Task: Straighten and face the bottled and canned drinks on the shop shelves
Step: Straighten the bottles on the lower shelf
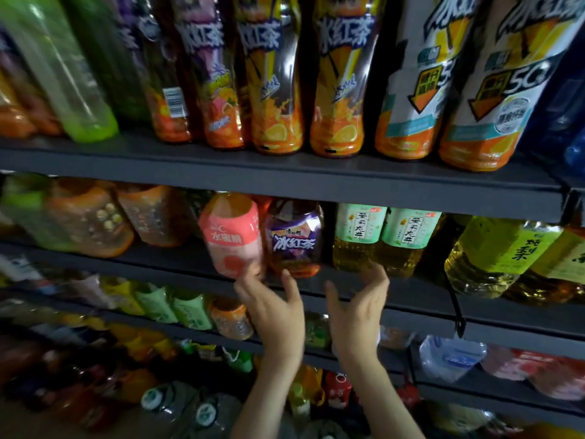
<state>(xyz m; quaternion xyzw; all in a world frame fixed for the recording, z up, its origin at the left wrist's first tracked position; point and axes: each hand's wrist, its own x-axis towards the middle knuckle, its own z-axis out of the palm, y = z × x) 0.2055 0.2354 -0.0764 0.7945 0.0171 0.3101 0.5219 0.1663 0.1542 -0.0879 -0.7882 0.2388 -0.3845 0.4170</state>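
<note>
On the middle shelf (190,264) stand a pink peach-drink bottle (232,236), a purple iced-tea bottle (296,239) and two green-labelled tea bottles (359,236). My left hand (273,307) is raised below the pink and purple bottles, fingers spread; its fingertips touch the foot of the pink bottle, which leans left. My right hand (357,308) is open just under the left green-labelled bottle, fingertips near its base. Neither hand grips a bottle.
The top shelf (285,172) carries tall iced-tea bottles (275,90) and white-orange bottles (493,90). Yellow-green tea bottles (493,258) stand at the right behind a black divider (456,308). Lower shelves hold several mixed bottles; the left side is blurred.
</note>
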